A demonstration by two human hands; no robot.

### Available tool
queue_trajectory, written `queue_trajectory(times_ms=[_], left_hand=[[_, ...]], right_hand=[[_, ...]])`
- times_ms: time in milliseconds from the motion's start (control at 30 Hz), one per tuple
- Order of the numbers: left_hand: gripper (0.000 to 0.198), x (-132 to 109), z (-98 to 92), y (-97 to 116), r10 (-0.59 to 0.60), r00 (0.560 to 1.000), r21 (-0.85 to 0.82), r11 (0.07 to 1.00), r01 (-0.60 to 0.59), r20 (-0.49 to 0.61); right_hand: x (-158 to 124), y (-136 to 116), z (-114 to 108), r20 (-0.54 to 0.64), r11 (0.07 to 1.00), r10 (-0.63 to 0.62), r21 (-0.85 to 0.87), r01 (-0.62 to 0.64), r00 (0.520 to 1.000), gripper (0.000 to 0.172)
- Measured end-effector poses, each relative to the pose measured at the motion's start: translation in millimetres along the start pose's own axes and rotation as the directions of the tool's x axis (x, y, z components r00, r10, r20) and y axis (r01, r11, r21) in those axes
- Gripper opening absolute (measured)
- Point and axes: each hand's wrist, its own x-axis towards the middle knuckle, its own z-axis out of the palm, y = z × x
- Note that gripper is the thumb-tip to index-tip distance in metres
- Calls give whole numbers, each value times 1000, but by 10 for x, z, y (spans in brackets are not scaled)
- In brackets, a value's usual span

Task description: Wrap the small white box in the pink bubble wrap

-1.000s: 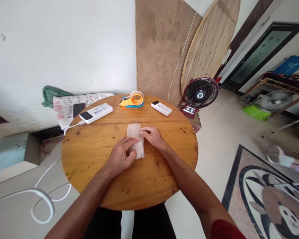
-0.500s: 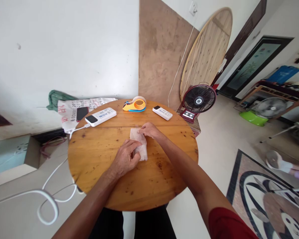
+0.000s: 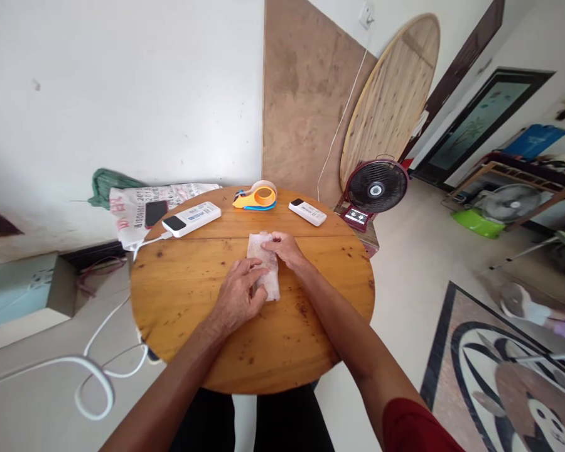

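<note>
A flat, whitish, translucent packet that looks like bubble wrap (image 3: 271,285) lies lengthwise on the round wooden table (image 3: 188,282). My left hand (image 3: 239,289) rests over its left side, fingers bent across the top and thumb at the lower left edge. Near the far end, my right hand (image 3: 285,248) pinches the packet's upper right edge between thumb and fingers. What is inside the wrap cannot be made out. Beyond the hands stands an orange and blue tape dispenser (image 3: 257,196) with a roll of tape in it.
A white power bank (image 3: 195,218) with a cable lies at the table's back left, a second one (image 3: 307,213) at the back right. A dark phone (image 3: 156,214) rests on a printed sack (image 3: 129,220). A fan (image 3: 375,188) stands beyond the right edge.
My right hand has shifted slightly along the packet's far edge, and the far end now looks flatter and straighter. My left hand stays nearly in place.
</note>
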Motion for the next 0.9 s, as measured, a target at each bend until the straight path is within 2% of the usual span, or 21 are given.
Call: queue_trajectory(times_ms=[100, 267, 400, 533, 700, 800, 900], left_hand=[[35, -2, 2, 5, -5, 1000, 72, 997, 5, 6], [35, -29, 27, -1, -55, 998, 113, 992, 53, 12], [36, -42, 7, 25, -100, 994, 117, 989, 95, 39], [38, -33, -21, 58, -94, 994, 165, 983, 84, 52], [32, -58, -2, 69, -109, 994, 235, 966, 103, 11], [27, -76, 12, 110, -150, 988, 229, 961, 155, -39], [22, -75, 30, 169, -288, 955, 199, 934, 298, -78]], right_hand=[[-23, 62, 31, -52, 999, 3, 43, -1, 999, 31], [-62, -27, 44, -32, 998, -12, 60, 14, 999, 32], [-155, -237, -11, 70, 997, -53, 57, 50, 996, 34], [-358, -487, -94, 229, 990, -99, -81, 120, 968, 30], [-639, -618, -135, 292, 949, -142, -230, 214, 946, 23], [-708, -580, -144, 306, 954, -150, -205, 219, 940, 20], [-718, -521, -165, 312, 957, -175, -171, 237, 934, 20]])
